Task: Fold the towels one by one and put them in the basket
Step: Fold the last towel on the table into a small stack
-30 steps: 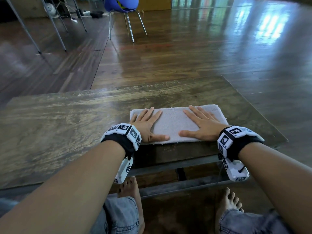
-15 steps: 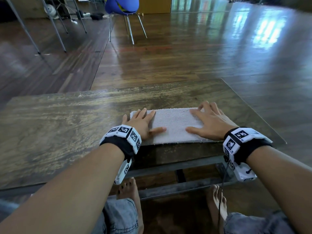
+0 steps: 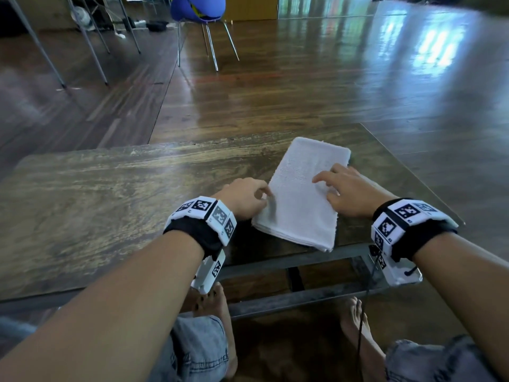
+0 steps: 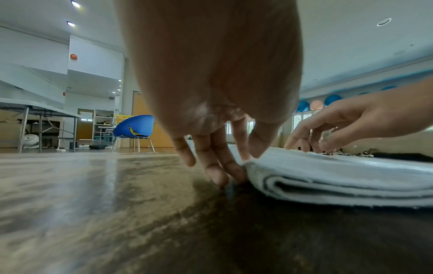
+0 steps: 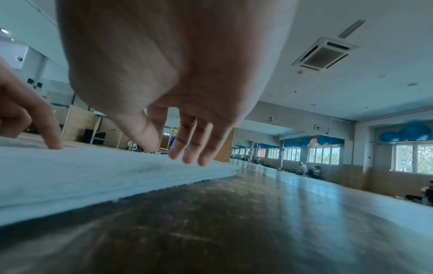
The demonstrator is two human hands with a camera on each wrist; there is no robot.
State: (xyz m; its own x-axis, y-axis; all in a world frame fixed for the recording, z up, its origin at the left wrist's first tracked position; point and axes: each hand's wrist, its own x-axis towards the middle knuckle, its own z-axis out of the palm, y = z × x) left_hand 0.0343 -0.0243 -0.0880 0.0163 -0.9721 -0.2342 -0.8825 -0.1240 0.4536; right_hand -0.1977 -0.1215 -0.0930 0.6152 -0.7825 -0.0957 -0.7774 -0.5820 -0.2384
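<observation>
A white towel [image 3: 300, 199], folded into a thick oblong, lies near the right front of the wooden table [image 3: 110, 202], its long side running away from me. My left hand [image 3: 248, 198] is at its left edge. In the left wrist view the thumb lies on top of the towel [image 4: 339, 178] and the fingers [image 4: 218, 172] reach down beside the edge to the tabletop, pinching it. My right hand [image 3: 338, 188] rests on the towel's right half. Its bent fingertips [image 5: 187, 157] touch the towel [image 5: 70, 166] lightly and grasp nothing. No basket shows on the table.
The table's right edge [image 3: 429, 186] runs close to my right wrist. A blue chair [image 3: 197, 8] stands on the floor beyond the table, with something yellow [image 4: 121, 118] behind it. Metal table legs [image 3: 88, 42] stand at far left. My bare feet are under the table.
The towel lay crosswise under both flat palms; now it is turned lengthwise. My left hand has slid off to its left edge and my right fingers have lifted and bent.
</observation>
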